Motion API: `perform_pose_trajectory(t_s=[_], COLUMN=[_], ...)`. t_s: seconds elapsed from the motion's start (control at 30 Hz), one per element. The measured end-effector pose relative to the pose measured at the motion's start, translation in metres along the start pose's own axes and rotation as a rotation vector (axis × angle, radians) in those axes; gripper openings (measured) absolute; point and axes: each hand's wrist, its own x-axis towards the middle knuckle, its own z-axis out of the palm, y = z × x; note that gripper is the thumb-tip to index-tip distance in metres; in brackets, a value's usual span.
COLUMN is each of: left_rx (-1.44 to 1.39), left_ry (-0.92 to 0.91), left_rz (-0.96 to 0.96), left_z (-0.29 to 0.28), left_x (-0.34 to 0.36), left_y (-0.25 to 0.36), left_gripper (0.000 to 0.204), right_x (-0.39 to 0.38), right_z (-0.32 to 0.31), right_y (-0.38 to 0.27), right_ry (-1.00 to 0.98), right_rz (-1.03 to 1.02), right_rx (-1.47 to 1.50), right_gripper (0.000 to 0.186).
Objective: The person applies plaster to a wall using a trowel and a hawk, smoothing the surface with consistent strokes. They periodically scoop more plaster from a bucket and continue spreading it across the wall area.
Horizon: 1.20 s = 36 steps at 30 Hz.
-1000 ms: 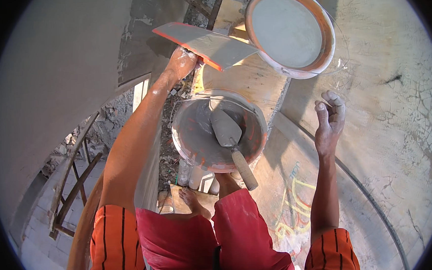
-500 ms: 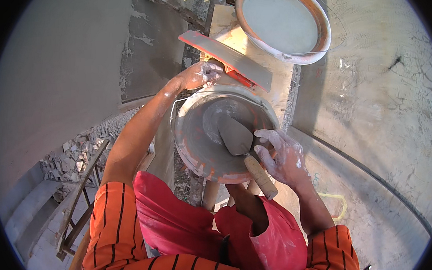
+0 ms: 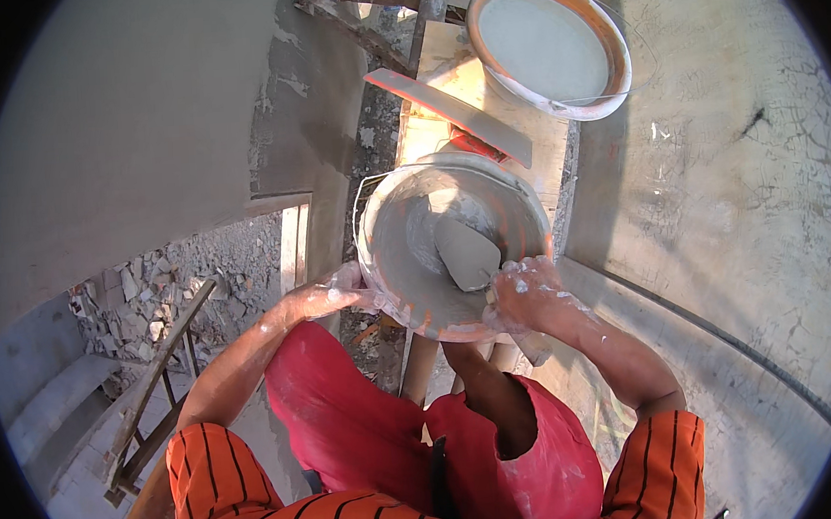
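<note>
A plastic bucket (image 3: 407,279) smeared with grey mix stands below me, a pointed trowel (image 3: 467,252) lying inside with its wooden handle (image 3: 538,352) sticking out past the rim. My left hand (image 3: 346,292) grips the bucket at its lower left. My right hand (image 3: 522,291) is closed at the lower right rim, over the trowel's neck, partly hiding it; whether it grips the trowel too is unclear. Just beyond the bucket, a long grey float (image 3: 454,112) with orange edge and handle rests on a pale board.
A second bucket (image 3: 619,61) of milky liquid sits at the board's (image 3: 431,49) far end. A plastered wall (image 3: 113,135) fills the left, above rubble (image 3: 151,295) and a wooden frame (image 3: 165,360). A cracked concrete surface (image 3: 714,165) with a hose (image 3: 705,327) is at right.
My left hand has let go of the float, which now rests on the board, and has come down to the bucket. My right hand has moved inward onto the bucket rim.
</note>
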Motion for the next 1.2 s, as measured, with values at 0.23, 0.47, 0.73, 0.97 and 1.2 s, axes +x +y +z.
perform_pose_trajectory(t_s=[0.23, 0.47, 0.73, 0.97, 1.2], left_rx=[0.236, 0.341, 0.315, 0.378, 0.391], left_ry=[0.737, 0.879, 0.854, 0.907, 0.824], left_rz=[0.322, 0.548, 0.849, 0.983, 1.068], left_z=[0.057, 0.061, 0.056, 0.027, 0.024], left_x=[0.008, -0.024, -0.022, 0.023, 0.066], left_y=[0.067, 0.150, 0.274, 0.339, 0.359], left_gripper=[0.025, 0.032, 0.051, 0.045, 0.044], right_x=[-0.009, -0.019, 0.045, 0.049, 0.024], right_z=[-0.071, -0.081, -0.202, -0.214, -0.232], right_y=[0.006, 0.021, 0.011, 0.029, 0.080], right_ry=[-0.140, 0.477, 0.735, 0.562, 0.803], right_rz=[0.068, -0.226, -0.123, 0.046, -0.032], right_rx=[0.015, -0.427, -0.434, -0.476, -0.478], right_gripper=[0.045, 0.043, 0.040, 0.035, 0.016])
